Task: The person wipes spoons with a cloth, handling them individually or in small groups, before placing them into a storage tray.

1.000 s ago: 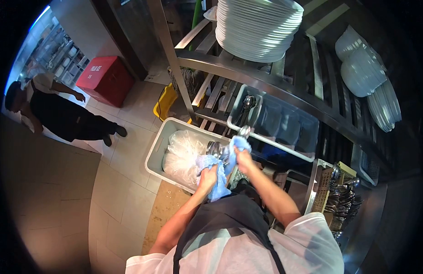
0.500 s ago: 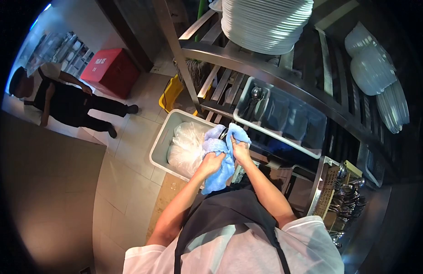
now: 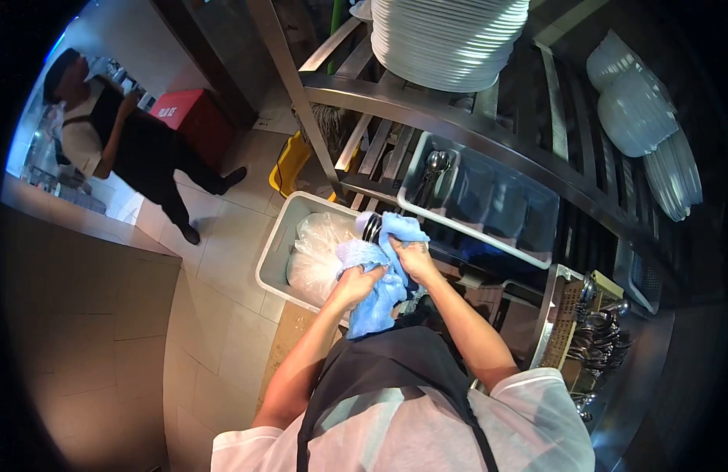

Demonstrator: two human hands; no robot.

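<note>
My left hand [image 3: 359,286] is closed on a light blue cloth [image 3: 376,308] held in front of my apron. My right hand [image 3: 412,259] grips another part of the same cloth, just to the right. Between the cloth's folds, dark shiny pieces of cutlery [image 3: 371,229] stick out at the top; their lower parts are covered, and their exact kind cannot be made out. Below and left of the hands stands a grey bin [image 3: 273,250] with a clear plastic bag [image 3: 317,250] in it.
A metal rack [image 3: 458,112] carries stacked white plates [image 3: 446,43] and a grey compartment tray [image 3: 476,224] with spoons [image 3: 436,163]. Cutlery [image 3: 600,338] fills a holder at right. A yellow bucket [image 3: 288,167], a red box [image 3: 197,118] and a person [image 3: 136,141] are at left.
More of the dark cutlery shows above the cloth, and the cloth's folds have shifted between my hands. The person at left has come closer and raised a hand.
</note>
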